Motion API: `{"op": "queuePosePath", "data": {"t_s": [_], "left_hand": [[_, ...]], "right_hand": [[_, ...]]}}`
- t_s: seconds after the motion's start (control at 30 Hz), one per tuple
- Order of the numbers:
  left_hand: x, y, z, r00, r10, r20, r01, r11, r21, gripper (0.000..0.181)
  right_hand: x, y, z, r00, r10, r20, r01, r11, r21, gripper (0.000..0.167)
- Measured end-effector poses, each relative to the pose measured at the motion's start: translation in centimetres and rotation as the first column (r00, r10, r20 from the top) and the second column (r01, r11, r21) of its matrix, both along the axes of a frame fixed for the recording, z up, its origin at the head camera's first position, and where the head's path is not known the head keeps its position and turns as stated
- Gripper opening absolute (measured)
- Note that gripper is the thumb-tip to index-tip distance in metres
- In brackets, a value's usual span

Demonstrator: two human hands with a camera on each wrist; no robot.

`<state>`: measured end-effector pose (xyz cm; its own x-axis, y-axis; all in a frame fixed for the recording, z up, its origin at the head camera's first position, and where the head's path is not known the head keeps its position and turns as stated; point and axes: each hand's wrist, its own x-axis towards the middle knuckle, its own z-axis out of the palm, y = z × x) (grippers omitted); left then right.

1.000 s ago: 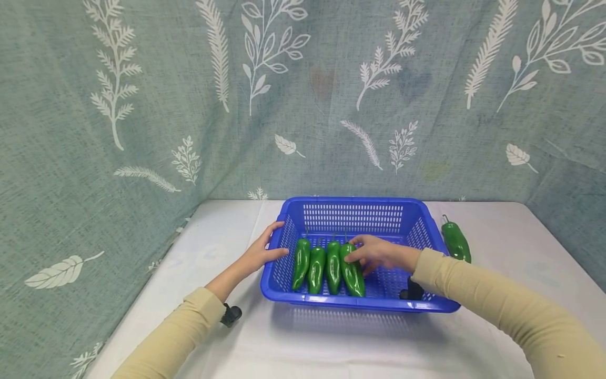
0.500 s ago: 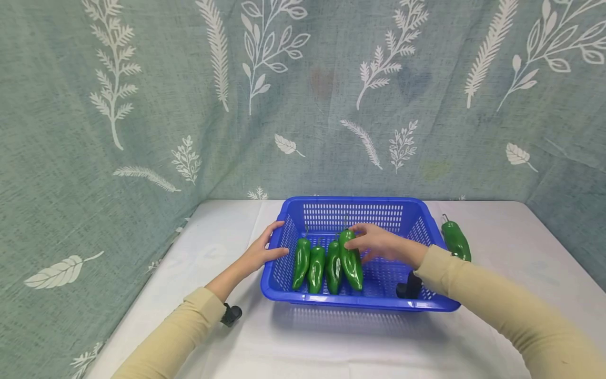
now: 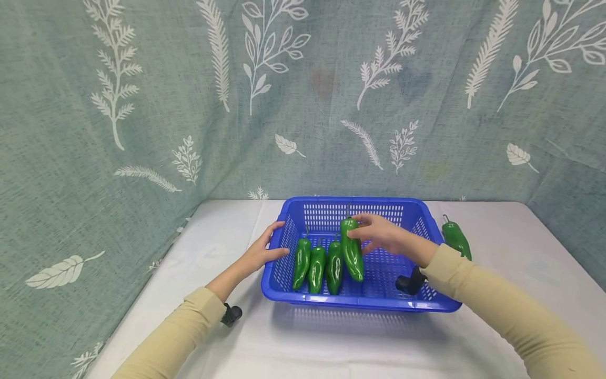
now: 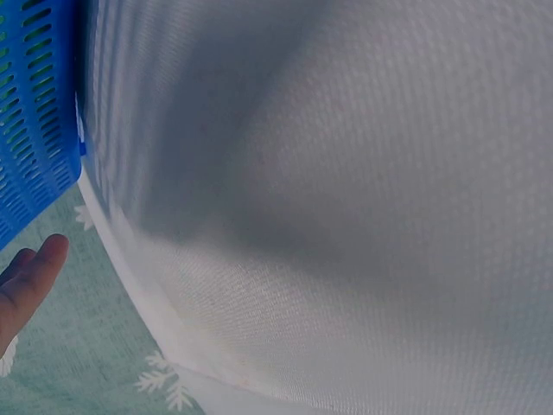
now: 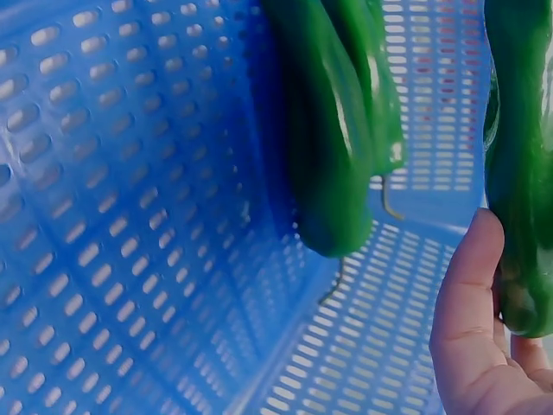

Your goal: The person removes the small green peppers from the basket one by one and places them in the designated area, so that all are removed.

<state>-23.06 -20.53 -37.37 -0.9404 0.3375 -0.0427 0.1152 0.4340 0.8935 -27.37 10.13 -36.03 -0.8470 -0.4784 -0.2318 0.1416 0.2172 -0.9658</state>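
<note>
A green chili pepper (image 3: pixel 353 260) is pinched between the thumb and fingers of my right hand (image 3: pixel 382 235), stem up, over the blue plastic basket (image 3: pixel 350 301). In the right wrist view the thumb (image 5: pixel 471 294) presses against the held pepper's side. To its left, three more green peppers (image 3: pixel 316 268) lie side by side inside the basket. My left hand (image 3: pixel 259 253) is at the basket's left rim, thumb and fingers spread and fairly straight, the tips at the edge. Only part of it, some fingers (image 4: pixel 33 281), shows in the left wrist view.
Outside the basket's right side, another green pepper (image 3: pixel 456 239) lies on the white cloth (image 3: pixel 312 342). A grey-green leaf-patterned curtain (image 3: pixel 303 105) stands behind and to the left. Black wrist cameras (image 3: pixel 231 315) are worn on both arms.
My right hand has lifted the rightmost pepper in the basket up and slightly away from the other three. The left hand has stayed at the rim.
</note>
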Motion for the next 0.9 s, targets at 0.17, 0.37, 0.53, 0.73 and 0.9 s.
{"op": "queuePosePath", "data": {"t_s": [0.17, 0.37, 0.53, 0.73, 0.9], "left_hand": [[0.0, 0.1, 0.1, 1.0, -0.002, 0.002, 0.002, 1.0, 0.005, 0.071], [0.0, 0.1, 0.2, 1.0, -0.003, 0.002, 0.003, 1.0, 0.004, 0.07], [-0.2, 0.0, 0.0, 1.0, -0.008, -0.001, 0.008, 1.0, 0.014, 0.071], [-1.5, -0.7, -2.1, 1.0, -0.002, -0.003, 0.002, 1.0, 0.014, 0.072], [-1.9, -1.1, -2.9, 1.0, 0.0, -0.021, 0.0, 1.0, 0.014, 0.072]], "right_hand": [[0.0, 0.8, 0.8, 1.0, -0.001, -0.015, 0.002, 1.0, 0.011, 0.066], [-0.3, 2.2, 1.7, 0.999, 0.0, -0.032, 0.0, 1.0, 0.019, 0.069], [-0.4, 3.2, 2.3, 0.999, -0.011, -0.038, 0.011, 1.0, 0.016, 0.072], [-0.1, 4.7, 3.0, 0.999, -0.016, -0.033, 0.016, 1.0, 0.018, 0.073], [-0.1, 5.8, 3.6, 0.999, -0.014, -0.041, 0.014, 1.0, -0.017, 0.07]]}}
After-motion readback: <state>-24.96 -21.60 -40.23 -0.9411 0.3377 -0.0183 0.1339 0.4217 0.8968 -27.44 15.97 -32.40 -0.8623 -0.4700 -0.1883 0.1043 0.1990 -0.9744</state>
